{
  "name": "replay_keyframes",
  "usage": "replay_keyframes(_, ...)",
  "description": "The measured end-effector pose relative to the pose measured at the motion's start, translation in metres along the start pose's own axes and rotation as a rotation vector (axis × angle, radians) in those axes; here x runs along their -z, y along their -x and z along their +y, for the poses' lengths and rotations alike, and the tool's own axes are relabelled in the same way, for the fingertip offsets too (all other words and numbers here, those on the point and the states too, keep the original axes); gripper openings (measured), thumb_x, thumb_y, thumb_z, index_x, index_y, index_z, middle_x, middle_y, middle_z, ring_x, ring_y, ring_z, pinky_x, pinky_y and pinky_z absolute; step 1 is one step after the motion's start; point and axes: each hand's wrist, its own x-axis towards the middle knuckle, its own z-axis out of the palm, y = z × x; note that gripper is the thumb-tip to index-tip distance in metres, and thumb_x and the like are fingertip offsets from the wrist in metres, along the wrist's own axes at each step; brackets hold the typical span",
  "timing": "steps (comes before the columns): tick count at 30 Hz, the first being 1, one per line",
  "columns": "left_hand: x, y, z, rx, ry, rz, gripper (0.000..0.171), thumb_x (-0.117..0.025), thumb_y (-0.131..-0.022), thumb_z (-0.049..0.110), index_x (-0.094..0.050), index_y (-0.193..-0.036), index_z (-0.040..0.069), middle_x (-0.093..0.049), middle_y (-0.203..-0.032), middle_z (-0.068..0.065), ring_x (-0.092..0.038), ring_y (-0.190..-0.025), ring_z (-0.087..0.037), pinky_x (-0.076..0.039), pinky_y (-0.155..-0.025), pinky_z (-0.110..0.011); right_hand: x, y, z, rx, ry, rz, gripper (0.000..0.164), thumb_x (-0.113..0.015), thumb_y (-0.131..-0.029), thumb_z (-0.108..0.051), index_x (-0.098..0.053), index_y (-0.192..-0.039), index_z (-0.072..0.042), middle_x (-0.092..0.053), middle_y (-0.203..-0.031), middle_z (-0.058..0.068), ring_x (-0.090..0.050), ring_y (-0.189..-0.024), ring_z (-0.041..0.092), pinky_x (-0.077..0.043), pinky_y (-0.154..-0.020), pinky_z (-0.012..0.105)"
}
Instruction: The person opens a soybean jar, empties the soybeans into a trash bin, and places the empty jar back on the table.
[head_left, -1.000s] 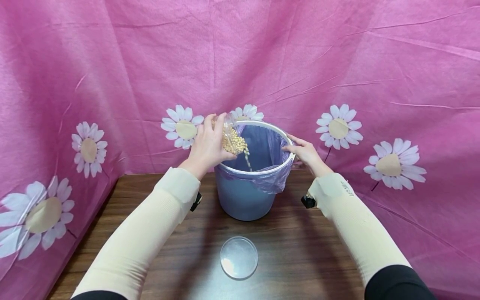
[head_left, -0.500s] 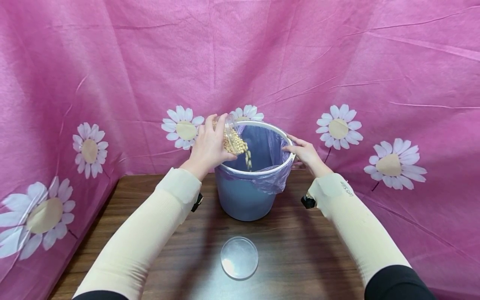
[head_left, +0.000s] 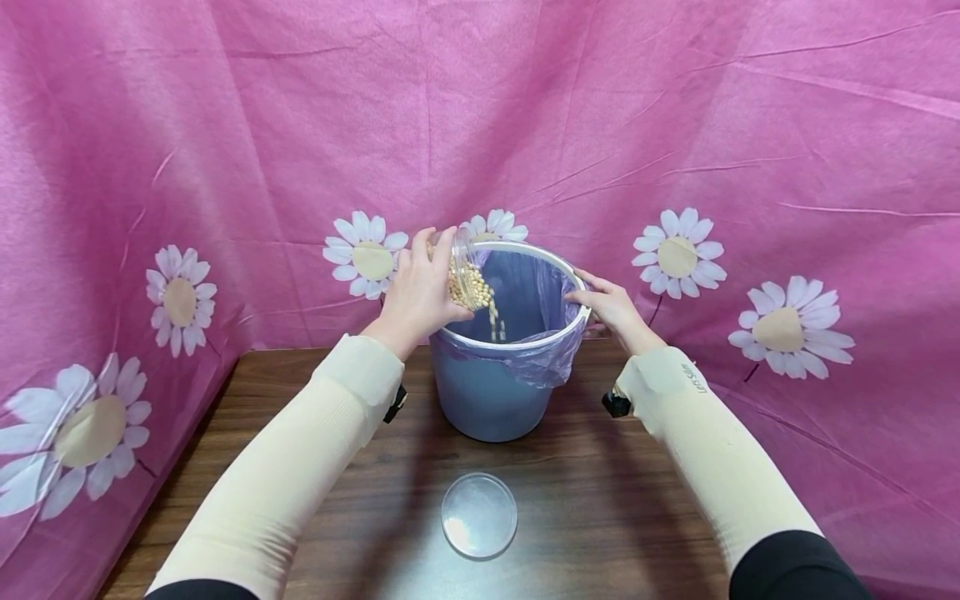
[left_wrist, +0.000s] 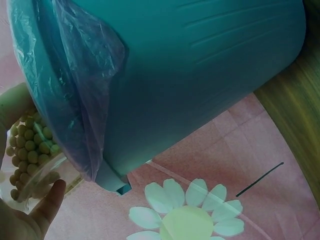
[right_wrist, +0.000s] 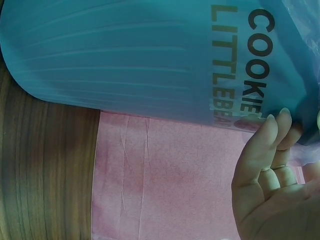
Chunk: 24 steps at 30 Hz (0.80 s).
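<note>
My left hand (head_left: 416,292) grips a clear round jar (head_left: 461,243), tipped sideways with its mouth over a blue-grey trash can (head_left: 491,396). Yellowish soybeans (head_left: 471,287) spill from the mouth in a thin stream into the can. Beans (left_wrist: 31,150) also show through the jar wall in the left wrist view. A thin purple bag (head_left: 543,358) lines the can and folds over its white rim (head_left: 555,252). On the right side, my right hand (head_left: 615,308) holds that rim, fingers against the outside in the right wrist view.
A clear round lid (head_left: 478,517) lies flat on the brown wooden table (head_left: 585,517) in front of the trash can. Pink cloth (head_left: 570,108) with white flowers hangs behind and along both sides. Lettering marks the can's side in the right wrist view.
Beans keep falling from the jar, and the amount inside has dropped slightly. The jar has barely shifted; my right hand and the trash can have stayed put.
</note>
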Motion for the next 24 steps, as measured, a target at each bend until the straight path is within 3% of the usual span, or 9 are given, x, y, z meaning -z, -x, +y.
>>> replay_keyframes(10, 0.001, -0.002, 0.000, 0.010, -0.005, -0.019, 0.118, -0.095, -0.059, 0.037, -0.027, -0.153, 0.018, -0.028, -0.154, -0.017, -0.046, -0.118, -0.043, -0.052, -0.091, -0.050, -0.004, 0.027, -0.025, -0.035, -0.035, -0.033, 0.070, -0.065, -0.092, -0.014, -0.035, -0.154, -0.019, -0.062, -0.064, -0.009, -0.058, -0.049, 0.005, -0.057, -0.054, 0.029)
replay_keyframes(17, 0.003, -0.002, 0.003, 0.015, -0.013, -0.033, 0.117, -0.095, -0.060, 0.036, -0.026, -0.154, 0.020, -0.026, -0.156, -0.016, -0.046, -0.117, -0.042, -0.051, -0.089, -0.049, 0.000, 0.001, -0.001, -0.017, -0.023, -0.001, 0.071, -0.070, -0.090, -0.022, -0.038, -0.153, -0.029, -0.061, -0.063, -0.013, -0.057, -0.048, 0.003, -0.054, -0.049, 0.026)
replay_keyframes(24, 0.002, -0.002, 0.003, 0.009, -0.021, -0.029, 0.118, -0.095, -0.060, 0.035, -0.026, -0.154, 0.020, -0.025, -0.157, -0.016, -0.046, -0.114, -0.041, -0.052, -0.086, -0.048, -0.001, 0.002, -0.002, -0.021, -0.030, -0.006, 0.071, -0.068, -0.090, -0.020, -0.037, -0.153, -0.028, -0.061, -0.061, -0.012, -0.057, -0.047, 0.003, -0.055, -0.050, 0.026)
